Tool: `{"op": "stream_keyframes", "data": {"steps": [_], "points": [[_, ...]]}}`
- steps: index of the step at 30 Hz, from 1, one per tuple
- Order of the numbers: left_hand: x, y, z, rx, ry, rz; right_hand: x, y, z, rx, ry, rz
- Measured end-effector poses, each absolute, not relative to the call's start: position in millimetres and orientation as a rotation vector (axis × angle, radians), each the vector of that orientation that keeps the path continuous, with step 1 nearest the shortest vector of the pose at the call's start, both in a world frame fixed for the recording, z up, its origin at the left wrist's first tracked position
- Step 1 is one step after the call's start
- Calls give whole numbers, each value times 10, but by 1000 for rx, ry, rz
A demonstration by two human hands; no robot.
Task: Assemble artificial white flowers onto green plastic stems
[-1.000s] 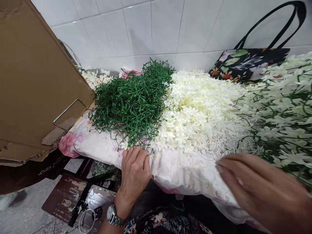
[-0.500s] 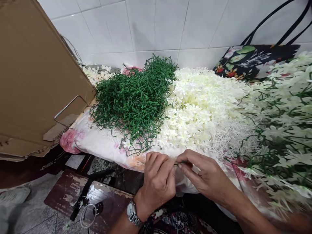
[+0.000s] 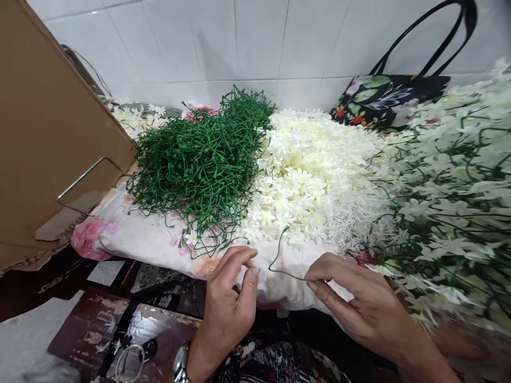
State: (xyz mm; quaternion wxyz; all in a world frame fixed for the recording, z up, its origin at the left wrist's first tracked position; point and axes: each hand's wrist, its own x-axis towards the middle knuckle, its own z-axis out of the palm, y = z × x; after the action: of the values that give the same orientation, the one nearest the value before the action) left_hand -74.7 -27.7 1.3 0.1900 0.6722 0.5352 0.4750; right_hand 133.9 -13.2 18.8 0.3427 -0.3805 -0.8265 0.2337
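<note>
Head view: a thin, curved, wiry green stem is pinched at one end between thumb and forefinger of the right hand, over the floral cloth. The left hand is held half-curled alongside, with nothing seen gripped. Tangled green stems and frilly cream flowers are heaped behind.

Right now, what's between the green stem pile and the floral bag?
Head view: a heap of loose white blossoms fills it, from the green stem pile to the floral bag.
</note>
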Motion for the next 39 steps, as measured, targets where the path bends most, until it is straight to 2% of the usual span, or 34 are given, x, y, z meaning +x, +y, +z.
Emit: {"op": "stream_keyframes", "data": {"steps": [6, 14, 17, 20, 23, 26, 34, 36, 39], "points": [[-509, -164, 267, 1445, 1286, 990, 1340, -242, 265, -940, -2262, 496], [-408, -145, 7, 1118, 1202, 1123, 1432, -244, 253, -1059, -2223, 518], [-410, -86, -44, 1127, 1198, 1158, 1408, -82, 153, -1292, -2084, 255], [-384, -55, -44, 1144, 1208, 1102, 1301, 97, 29, -1495, -2270, 11], [-351, -43, -28, 1136, 1248, 1115, 1230, 180, -54, -1538, -2366, -89], [-320, -12, -6, 1196, 1299, 1157, 1260, 157, -72, -1431, -2278, 12], [-228, 30, -7, 1821, 1097, 1198, 1343, -8, 106, -1299, -2115, 680], [-231, 4, -21, 1841, 1103, 1213, 1356, -28, 121, -1297, -2147, 664], [-245, -25, -60, 1748, 1230, 1221, 1418, 5, 136, -1350, -2184, 264]]}}
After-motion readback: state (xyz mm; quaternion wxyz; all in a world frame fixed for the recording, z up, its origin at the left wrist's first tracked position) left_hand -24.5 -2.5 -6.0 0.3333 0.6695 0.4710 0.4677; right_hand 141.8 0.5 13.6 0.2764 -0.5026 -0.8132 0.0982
